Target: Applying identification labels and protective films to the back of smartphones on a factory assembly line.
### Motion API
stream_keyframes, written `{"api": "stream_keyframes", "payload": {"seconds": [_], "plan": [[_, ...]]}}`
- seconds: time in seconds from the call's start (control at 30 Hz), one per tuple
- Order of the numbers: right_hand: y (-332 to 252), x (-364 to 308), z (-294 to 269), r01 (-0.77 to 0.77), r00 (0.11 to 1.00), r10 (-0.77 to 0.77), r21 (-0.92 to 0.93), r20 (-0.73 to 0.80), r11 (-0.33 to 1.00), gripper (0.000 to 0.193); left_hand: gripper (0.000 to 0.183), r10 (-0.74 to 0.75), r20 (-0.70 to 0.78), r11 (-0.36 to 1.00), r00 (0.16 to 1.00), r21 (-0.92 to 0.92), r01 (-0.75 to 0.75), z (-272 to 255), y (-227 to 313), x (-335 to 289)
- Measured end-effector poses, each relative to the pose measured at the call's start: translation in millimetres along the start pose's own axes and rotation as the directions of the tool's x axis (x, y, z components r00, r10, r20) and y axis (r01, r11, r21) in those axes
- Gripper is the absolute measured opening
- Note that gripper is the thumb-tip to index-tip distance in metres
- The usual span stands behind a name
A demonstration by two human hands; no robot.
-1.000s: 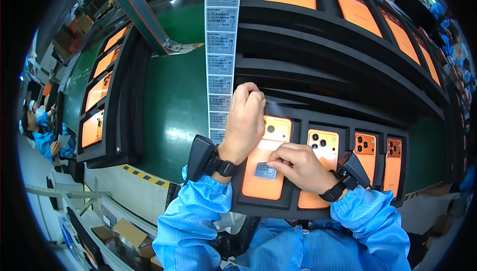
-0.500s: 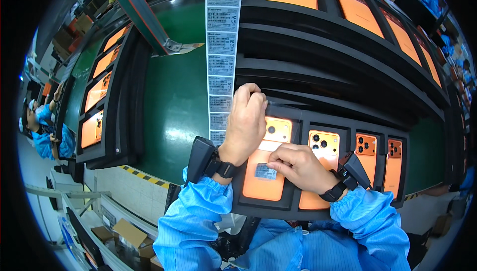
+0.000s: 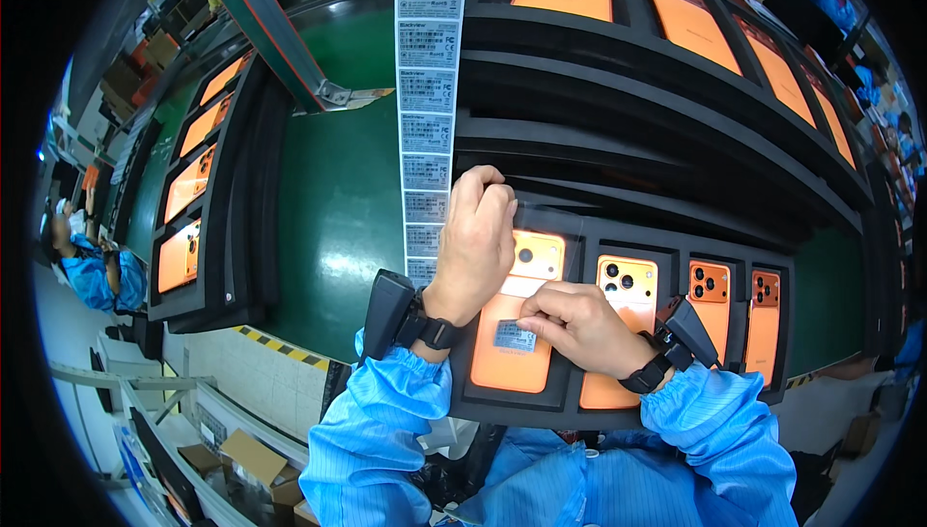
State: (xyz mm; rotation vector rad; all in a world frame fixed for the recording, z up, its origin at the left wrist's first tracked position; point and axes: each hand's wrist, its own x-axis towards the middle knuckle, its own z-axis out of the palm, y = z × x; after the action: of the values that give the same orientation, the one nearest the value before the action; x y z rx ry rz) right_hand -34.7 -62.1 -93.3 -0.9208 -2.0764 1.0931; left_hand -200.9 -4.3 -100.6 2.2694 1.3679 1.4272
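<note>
An orange phone (image 3: 512,372) lies back up in the leftmost slot of a black foam tray (image 3: 570,417). My left hand (image 3: 473,242) is closed over its upper left side, with a clear film (image 3: 563,226) running from the fingers across the camera end. My right hand (image 3: 584,326) pinches the right edge of a small silver-grey label (image 3: 510,335) on the phone's back. Whether the label lies fully flat is hidden by the fingers. More orange phones, such as the one beside it (image 3: 605,392), sit in the slots to the right.
A long strip of printed labels (image 3: 428,92) hangs left of the tray. Black trays (image 3: 666,73) with orange phones are beyond, another tray stack (image 3: 241,266) stands left on the green bench (image 3: 333,189). A metal post (image 3: 261,25) rises there. A co-worker (image 3: 89,271) is far left.
Both hands keep nearly the same place at the phone. The view has shifted slightly, and the co-worker at far left has moved the arms.
</note>
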Motion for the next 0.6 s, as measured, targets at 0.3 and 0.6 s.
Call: {"api": "stream_keyframes", "payload": {"seconds": [0.3, 0.6], "plan": [[0.1, -0.1, 0.3, -0.002, 1.0, 0.002, 0.007, -0.004, 1.0, 0.01, 0.009, 0.016, -0.003, 1.0, 1.0, 0.018, -0.016, -0.2, -0.6, 0.3], [4.7, -2.5, 5.1, 0.045, 0.999, -0.046, -0.036, -0.028, 0.998, 0.01, 0.01, 0.016, 0.001, 1.0, 1.0, 0.017, -0.016, -1.3, 0.9, -0.1]]}}
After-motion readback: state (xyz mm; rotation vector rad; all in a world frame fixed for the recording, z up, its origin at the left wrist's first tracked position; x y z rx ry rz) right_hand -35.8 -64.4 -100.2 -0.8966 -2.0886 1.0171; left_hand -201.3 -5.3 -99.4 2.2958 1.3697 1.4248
